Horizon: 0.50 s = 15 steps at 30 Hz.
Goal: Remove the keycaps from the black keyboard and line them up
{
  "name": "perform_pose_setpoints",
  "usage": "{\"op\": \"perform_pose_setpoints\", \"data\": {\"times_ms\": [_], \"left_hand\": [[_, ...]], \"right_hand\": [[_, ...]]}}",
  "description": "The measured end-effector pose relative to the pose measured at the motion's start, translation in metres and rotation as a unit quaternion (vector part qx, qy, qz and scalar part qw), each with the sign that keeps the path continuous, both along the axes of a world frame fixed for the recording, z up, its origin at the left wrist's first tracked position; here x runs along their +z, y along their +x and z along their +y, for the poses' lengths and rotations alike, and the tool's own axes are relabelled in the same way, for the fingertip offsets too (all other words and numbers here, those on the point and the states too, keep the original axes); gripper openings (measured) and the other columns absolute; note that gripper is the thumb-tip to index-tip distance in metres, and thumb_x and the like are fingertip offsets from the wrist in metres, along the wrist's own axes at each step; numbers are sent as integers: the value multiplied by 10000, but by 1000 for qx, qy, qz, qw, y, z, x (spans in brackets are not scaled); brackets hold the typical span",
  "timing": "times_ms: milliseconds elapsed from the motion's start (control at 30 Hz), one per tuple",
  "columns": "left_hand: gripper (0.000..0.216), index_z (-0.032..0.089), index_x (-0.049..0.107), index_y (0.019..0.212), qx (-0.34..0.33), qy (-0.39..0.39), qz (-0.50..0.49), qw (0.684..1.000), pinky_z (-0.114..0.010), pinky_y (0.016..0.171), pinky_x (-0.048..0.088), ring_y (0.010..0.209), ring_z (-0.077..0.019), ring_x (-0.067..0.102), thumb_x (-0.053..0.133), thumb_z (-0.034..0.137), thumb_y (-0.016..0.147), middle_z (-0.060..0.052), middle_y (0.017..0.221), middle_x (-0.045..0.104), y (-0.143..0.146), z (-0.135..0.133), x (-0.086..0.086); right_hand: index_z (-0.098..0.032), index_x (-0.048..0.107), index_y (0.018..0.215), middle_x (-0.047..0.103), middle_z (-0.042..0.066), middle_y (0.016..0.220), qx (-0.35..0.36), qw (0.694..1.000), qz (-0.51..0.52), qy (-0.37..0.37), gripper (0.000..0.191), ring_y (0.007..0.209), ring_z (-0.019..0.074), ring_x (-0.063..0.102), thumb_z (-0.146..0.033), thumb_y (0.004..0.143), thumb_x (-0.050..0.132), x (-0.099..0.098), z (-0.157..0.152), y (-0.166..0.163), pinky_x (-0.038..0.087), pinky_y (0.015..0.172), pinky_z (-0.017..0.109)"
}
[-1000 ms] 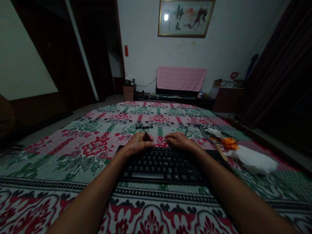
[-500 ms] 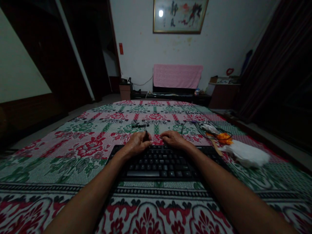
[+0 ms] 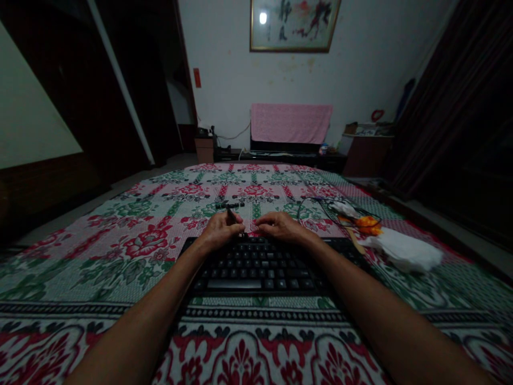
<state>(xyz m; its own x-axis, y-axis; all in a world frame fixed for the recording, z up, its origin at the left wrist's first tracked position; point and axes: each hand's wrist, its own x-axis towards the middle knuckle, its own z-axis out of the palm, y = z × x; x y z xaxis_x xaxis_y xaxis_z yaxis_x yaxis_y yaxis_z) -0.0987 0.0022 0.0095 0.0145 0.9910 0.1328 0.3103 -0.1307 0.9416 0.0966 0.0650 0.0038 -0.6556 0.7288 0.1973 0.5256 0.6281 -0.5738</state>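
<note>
Black keyboard (image 3: 256, 267) lies on the bedspread (image 3: 150, 243), work seemingly partway: most keys (image 3: 249, 271) seated, small black pieces (image 3: 230, 205) apart beyond, left hand (image 3: 220, 229) pinching a dark tool (image 3: 231, 215), right hand (image 3: 280, 226) curled, grip undeterminable.

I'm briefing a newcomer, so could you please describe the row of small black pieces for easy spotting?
On the flowered cloth lies a black keyboard, with the left hand at its far edge. Just beyond that hand is the short row of small black pieces. Unlike the slim dark object in that hand, it rests on the cloth.
</note>
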Motion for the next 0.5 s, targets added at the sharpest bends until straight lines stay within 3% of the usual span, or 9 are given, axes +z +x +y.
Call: {"op": "perform_pose_setpoints", "data": {"times_ms": [200,500], "left_hand": [[221,152,552,745,17,10,17,1000,-240,551,411,565,-122,544,663,260,587,29,608,582,0,0,1],[264,150,551,751,5,-5,4,1000,-244,549,415,571,-128,555,679,292,569,23,608,591,1,-1,3]], "right_hand": [[-185,691,929,682,3,847,87,995,35,-30,244,781,141,590,-302,766,551,10,-19,-11,416,672,211],[-189,688,859,670,6,798,51,997,58,16,201,720,121,576,-269,763,531,-6,-20,-21,384,637,199]]}}
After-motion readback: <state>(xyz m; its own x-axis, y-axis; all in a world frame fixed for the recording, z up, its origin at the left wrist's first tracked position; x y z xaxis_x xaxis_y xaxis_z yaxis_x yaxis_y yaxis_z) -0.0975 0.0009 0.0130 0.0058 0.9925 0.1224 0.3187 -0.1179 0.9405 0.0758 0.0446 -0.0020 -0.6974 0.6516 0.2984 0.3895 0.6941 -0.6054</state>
